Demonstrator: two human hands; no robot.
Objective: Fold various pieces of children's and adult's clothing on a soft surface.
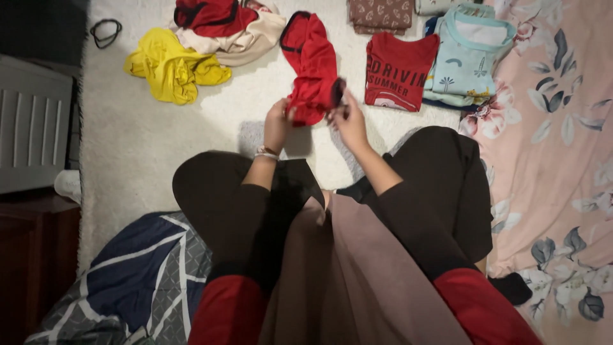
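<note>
Both my hands hold a red garment [313,64] with dark trim, lifted over a white fluffy rug [140,147]. My left hand [278,121] grips its lower left edge; a bracelet sits on that wrist. My right hand [350,120] pinches the lower right edge by the dark cuff. The upper part of the garment lies stretched away from me on the rug. I sit cross-legged in dark trousers, knees to either side.
A yellow garment [172,69] and a red and cream heap [223,29] lie at the far left. Folded clothes sit far right: a red printed shirt [397,70], a light blue top [469,54], a brown patterned piece [381,14]. Pink floral bedding [562,160] lies right, a navy quilt [134,281] near left.
</note>
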